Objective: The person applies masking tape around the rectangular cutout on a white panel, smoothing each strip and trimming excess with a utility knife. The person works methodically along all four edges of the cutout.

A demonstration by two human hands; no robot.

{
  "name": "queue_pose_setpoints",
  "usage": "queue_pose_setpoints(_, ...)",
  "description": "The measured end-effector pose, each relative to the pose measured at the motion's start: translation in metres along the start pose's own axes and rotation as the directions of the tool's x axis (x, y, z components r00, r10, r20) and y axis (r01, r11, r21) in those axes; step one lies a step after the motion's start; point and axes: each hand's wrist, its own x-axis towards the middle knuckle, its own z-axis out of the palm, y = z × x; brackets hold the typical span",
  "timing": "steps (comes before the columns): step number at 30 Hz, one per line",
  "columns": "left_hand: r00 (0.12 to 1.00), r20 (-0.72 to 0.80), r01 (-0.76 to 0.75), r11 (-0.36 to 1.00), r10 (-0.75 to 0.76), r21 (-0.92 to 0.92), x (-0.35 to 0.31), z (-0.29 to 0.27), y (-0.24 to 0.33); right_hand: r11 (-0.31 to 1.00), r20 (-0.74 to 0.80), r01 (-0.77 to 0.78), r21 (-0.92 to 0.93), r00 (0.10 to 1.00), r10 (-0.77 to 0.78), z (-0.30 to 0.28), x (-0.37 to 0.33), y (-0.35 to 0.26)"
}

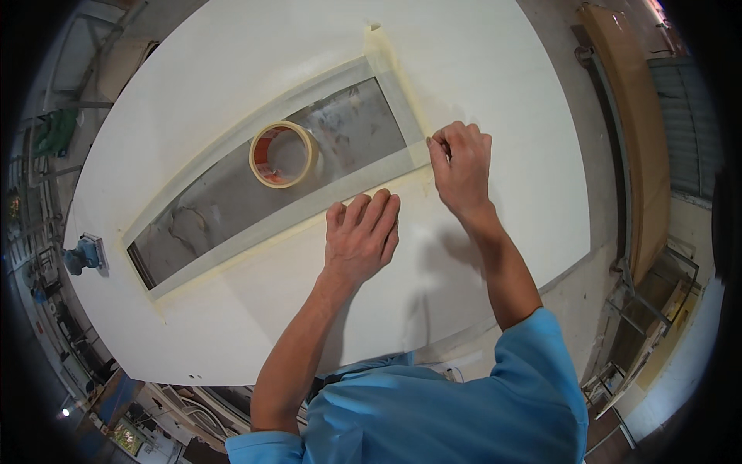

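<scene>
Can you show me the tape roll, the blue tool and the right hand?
Tape roll point(263, 158), head view: on its red inner wall.
Blue tool point(83, 254), head view: on its body.
Right hand point(464, 168), head view: on its back.

The masking tape roll point(261, 158) is itself an obstacle. Beyond the roll, the white panel point(209, 93) offers wide room for passing. On the roll's near side, the left hand point(362, 236) stands in the way; to its right, the right hand point(464, 166). Well left of the roll, a blue sander point(82, 256) obstructs the panel's edge.
</scene>
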Motion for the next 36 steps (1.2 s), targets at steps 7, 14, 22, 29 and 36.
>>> queue_pose_setpoints(7, 1.0, 0.009, 0.008, 1.0, -0.008, 0.028, 0.001, 0.0, 0.001, 0.999, 0.028, 0.053, 0.0, 0.998, -0.053, 0.008, 0.019, 0.004)
queue_pose_setpoints(14, 0.999, 0.037, 0.006, 0.999, -0.007, 0.049, -0.005, 0.005, 0.0, 0.999, 0.01, 0.048, 0.024, 0.999, -0.049, 0.016, 0.029, 0.004)
queue_pose_setpoints(22, 0.986, -0.165, -0.006, 1.0, 0.006, -0.001, 0.038, 0.015, 0.011, 0.997, -0.014, 0.08, 0.0, 0.997, -0.08, 0.033, 0.074, 0.005)
queue_pose_setpoints(29, 0.981, 0.028, 0.195, 0.979, -0.194, -0.057, 0.075, 0.045, 0.015, 0.989, -0.018, 0.144, 0.036, 0.989, -0.144, 0.049, 0.108, 0.012)
queue_pose_setpoints(36, 0.985, 0.062, 0.163, 0.985, -0.16, -0.048, 0.074, 0.043, 0.015, 0.988, -0.009, 0.156, 0.009, 0.988, -0.156, 0.058, 0.137, 0.011)
